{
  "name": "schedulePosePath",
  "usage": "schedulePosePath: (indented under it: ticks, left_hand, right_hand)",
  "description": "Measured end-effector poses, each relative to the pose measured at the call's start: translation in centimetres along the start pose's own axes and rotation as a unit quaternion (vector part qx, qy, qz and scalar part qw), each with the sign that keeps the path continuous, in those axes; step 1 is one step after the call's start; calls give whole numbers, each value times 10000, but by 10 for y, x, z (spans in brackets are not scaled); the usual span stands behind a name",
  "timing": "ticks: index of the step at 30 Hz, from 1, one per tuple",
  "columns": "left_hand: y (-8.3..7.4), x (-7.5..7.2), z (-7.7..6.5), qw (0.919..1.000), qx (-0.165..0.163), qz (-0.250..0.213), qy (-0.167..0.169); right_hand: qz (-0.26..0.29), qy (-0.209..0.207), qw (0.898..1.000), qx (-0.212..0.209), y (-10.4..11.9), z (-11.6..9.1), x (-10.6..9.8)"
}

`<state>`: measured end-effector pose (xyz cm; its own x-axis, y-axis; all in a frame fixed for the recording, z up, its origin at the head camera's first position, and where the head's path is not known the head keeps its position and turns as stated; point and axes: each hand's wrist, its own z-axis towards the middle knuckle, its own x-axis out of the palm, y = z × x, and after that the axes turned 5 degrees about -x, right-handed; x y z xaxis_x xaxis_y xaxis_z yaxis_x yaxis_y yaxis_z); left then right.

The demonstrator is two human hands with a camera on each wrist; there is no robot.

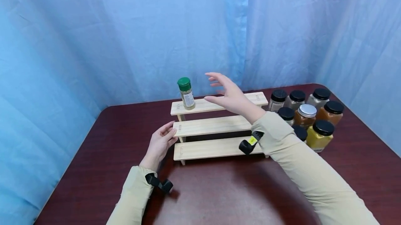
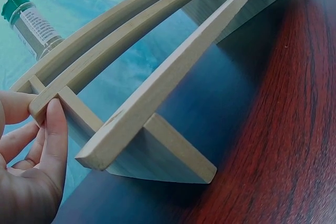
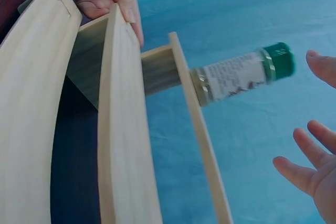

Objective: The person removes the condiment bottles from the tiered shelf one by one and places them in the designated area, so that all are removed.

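Note:
A three-tier wooden rack (image 1: 216, 126) stands on the table. On the left end of its top tier a spice jar (image 1: 189, 99) with a green lid and a white label stands upright. The left hand (image 1: 159, 144) pinches the left end of the middle tier between thumb and fingers, seen closely in the left wrist view. To the right of the spice jar, the right hand (image 1: 230, 94) is raised above the top tier. Its fingers are spread and hold nothing; a gap separates them from the jar in the right wrist view.
Several jars with black lids, such as a yellow-filled jar (image 1: 319, 136), crowd together at the rack's right end. Among them is a silver-lidded jar (image 1: 306, 115). Blue curtains (image 1: 175, 26) hang behind and beside the dark red table (image 1: 206, 190).

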<state>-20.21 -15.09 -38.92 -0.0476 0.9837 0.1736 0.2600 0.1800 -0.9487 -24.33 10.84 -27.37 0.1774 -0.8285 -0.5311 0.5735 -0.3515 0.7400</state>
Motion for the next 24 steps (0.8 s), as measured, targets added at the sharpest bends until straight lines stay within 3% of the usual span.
schedulePosePath:
  ticks: [10, 24]
  left_hand:
    - [0, 0, -1, 10000, -17, 72, 60]
    - [1, 1, 0, 9999, 54, 149, 37]
  right_hand:
    - [-397, 211, 9990, -34, -2, 23, 34]
    - [-10, 217, 9998, -36, -4, 28, 59]
